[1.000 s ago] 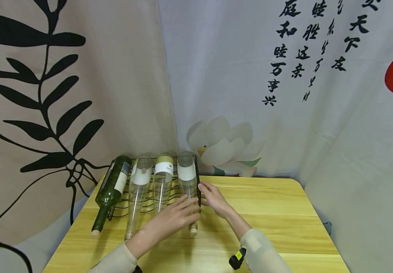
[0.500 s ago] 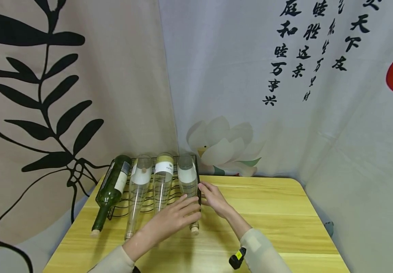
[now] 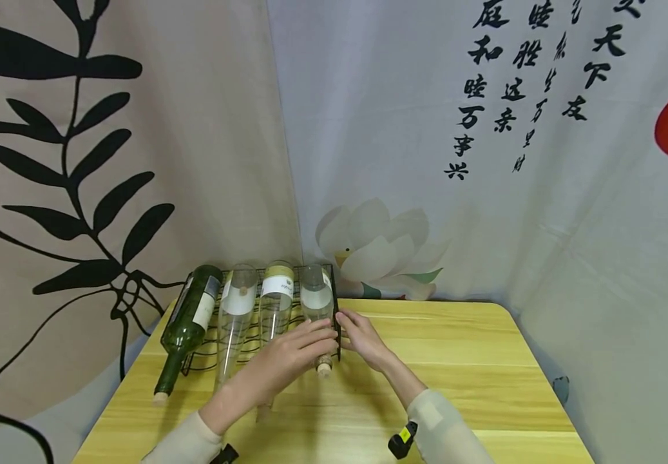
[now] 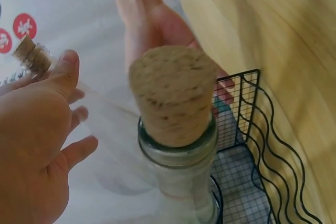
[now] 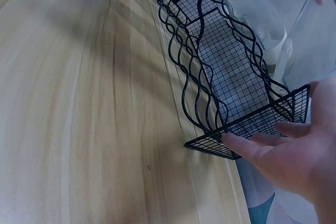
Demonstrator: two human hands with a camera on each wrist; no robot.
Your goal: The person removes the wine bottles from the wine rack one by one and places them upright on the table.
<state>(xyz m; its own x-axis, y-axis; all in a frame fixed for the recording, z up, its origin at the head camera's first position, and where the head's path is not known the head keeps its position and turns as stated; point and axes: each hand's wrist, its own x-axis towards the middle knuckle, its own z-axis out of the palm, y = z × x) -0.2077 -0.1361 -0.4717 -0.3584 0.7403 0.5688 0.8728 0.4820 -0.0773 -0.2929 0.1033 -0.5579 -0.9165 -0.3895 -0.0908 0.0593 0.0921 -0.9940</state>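
Observation:
My left hand (image 3: 293, 357) holds the rightmost clear glass bottle (image 3: 316, 296) around its narrow part, and its corked tip (image 3: 324, 370) shows just past the fingers. Beneath it is a black wire rack (image 5: 231, 61), where this bottle lies on its side at the right end. My right hand (image 3: 365, 338) touches the rack's mesh end panel (image 5: 252, 124) from outside, its fingers extended. In the left wrist view another bottle's cork (image 4: 173, 93) fills the middle, close to the left hand. The left hand and forearm hide part of the neighbouring bottle.
A green bottle (image 3: 191, 316) lies at the rack's left end. Two more clear bottles lie between it and the held one, one pale-labelled (image 3: 238, 301), one gold-banded (image 3: 277, 285). The wooden table (image 3: 449, 361) reaches to a printed curtain (image 3: 380, 161) behind.
The rightmost bottle has slid backward, its cork now closer to my left hand, which has moved back with it. Its label has also turned. My right hand stays at the rack's end.

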